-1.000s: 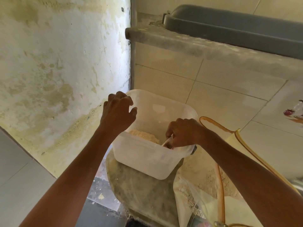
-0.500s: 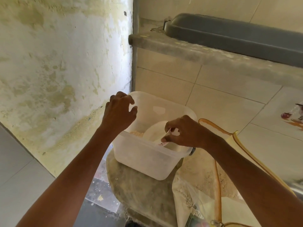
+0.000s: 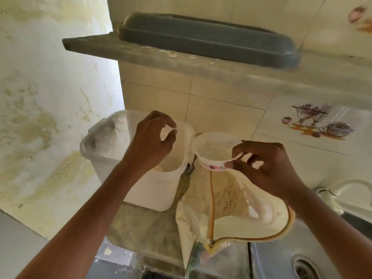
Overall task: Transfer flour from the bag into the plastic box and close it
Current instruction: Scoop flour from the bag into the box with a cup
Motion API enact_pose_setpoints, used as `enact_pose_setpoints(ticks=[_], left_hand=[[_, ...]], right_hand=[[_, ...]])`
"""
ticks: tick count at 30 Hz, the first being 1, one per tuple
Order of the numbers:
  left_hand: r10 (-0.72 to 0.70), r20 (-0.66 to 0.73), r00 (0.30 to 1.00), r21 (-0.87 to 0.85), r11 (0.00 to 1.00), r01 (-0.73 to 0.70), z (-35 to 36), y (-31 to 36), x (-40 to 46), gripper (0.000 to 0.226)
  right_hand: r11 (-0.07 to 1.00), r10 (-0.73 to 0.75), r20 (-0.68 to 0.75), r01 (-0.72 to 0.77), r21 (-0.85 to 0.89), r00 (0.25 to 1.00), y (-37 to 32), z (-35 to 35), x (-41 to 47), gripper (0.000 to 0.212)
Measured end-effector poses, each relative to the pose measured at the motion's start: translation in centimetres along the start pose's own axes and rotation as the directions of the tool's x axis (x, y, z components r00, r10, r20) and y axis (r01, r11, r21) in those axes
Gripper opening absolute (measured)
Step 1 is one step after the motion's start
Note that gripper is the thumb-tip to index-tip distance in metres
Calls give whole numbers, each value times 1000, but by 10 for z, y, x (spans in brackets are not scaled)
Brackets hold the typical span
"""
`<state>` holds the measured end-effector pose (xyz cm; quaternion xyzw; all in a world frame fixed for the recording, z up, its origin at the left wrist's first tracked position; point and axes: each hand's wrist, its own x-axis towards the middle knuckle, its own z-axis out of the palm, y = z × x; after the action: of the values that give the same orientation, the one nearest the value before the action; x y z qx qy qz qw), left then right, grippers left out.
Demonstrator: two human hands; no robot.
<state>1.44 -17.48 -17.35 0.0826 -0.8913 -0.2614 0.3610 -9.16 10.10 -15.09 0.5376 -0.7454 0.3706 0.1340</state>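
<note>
Right hand (image 3: pixel 269 166) pinches cup (image 3: pixel 214 151), mouth up | left hand (image 3: pixel 153 141) loosely curled, empty

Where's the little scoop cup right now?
The cup is right of centre, pinched by the right hand, above the open flour bag, beside the plastic box.
</note>
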Motion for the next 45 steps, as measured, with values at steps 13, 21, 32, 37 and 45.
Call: enact_pose_setpoints(ticks=[13, 21, 32, 37, 45], left_hand=[[-38, 535, 844, 499, 820, -279, 59, 113, -40, 36], [-342, 579, 740, 595, 798, -96, 86, 122, -36, 29], [-369, 413, 833, 491, 860, 138, 123, 97, -15, 20], [-312, 307, 899, 253, 937, 240, 122, 94, -6, 31], [-407, 120, 905, 24, 913, 407, 103, 99, 4, 43]], right_hand=[[970, 151, 298, -200, 138, 943, 5, -59, -102, 19], [997, -70, 325, 53, 63, 943, 25, -61, -117, 22], [919, -359, 402, 395, -7, 842, 54, -47, -136, 27], [944, -318, 169, 328, -36, 933, 82, -40, -135, 29], [995, -80, -372, 54, -82, 925, 106, -40, -76, 57]])
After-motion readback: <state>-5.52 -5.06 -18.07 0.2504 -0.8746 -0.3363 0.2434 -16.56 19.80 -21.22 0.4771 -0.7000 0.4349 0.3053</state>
